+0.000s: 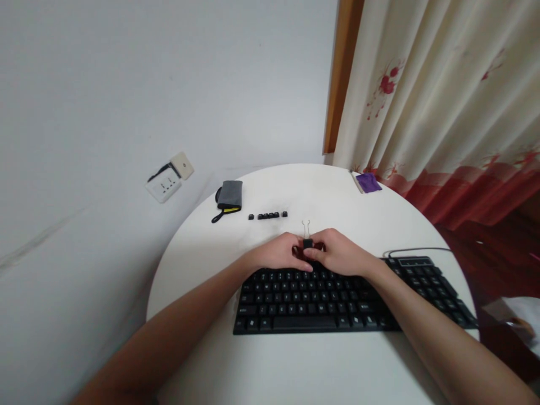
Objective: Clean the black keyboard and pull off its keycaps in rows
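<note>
A black binder clip [307, 243] with its wire handles pointing away from me is between my hands, over the back edge of the black keyboard [304, 323]. My right hand [341, 252] pinches the clip from the right, its thumb across the clip's near side. From the left, my left hand [276, 251] curls in, fingertips against the clip and thumb low over the top keys. Both hands cover part of the keyboard's upper rows. Beyond them, several loose black keycaps [269, 215] lie in a row on the white table [270, 365].
A grey pouch [230, 194] with a black loop lies at the table's back left. At the back right is a purple cloth piece [368, 183] beside a thin light stick [356, 183]. The keyboard cable [417, 248] runs off rightward. A wall socket [163, 184] and a curtain [422, 112] stand behind.
</note>
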A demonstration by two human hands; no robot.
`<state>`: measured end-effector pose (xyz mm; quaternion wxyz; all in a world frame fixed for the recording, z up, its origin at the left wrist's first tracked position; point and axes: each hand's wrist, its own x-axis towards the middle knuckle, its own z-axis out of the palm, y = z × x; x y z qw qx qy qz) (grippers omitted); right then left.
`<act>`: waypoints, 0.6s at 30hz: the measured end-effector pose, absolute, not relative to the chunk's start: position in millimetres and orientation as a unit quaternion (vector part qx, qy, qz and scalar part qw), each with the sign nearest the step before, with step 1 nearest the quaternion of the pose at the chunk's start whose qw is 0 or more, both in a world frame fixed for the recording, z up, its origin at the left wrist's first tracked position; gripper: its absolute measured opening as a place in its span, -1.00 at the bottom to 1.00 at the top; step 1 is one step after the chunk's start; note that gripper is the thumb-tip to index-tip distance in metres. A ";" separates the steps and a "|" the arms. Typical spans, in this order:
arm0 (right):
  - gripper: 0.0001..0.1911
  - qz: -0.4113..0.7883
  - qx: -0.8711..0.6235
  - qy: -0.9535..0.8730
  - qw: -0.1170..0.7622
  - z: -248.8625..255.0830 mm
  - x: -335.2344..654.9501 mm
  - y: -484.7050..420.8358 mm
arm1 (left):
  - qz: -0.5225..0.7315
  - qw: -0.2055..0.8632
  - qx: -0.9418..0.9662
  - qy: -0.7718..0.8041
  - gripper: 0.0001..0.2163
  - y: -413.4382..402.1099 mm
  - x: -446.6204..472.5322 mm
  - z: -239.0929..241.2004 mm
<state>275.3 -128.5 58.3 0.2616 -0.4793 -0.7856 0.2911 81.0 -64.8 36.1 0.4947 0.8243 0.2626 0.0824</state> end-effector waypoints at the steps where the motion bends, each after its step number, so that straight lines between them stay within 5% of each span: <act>1: -0.81 0.287 -0.485 -0.784 0.259 57.0 274.8 -128.1 | 0.082 0.489 0.828 0.262 -0.74 -64.1 80.9 35.5; 11: -0.75 0.266 -0.547 -0.739 0.291 43.2 269.0 -116.6 | 0.126 0.520 0.806 0.254 -0.86 -67.5 83.4 32.8; 18: -0.73 0.261 -0.556 -0.679 0.401 41.9 273.3 -111.9 | 0.312 0.340 0.845 0.271 -0.84 -66.6 91.2 32.1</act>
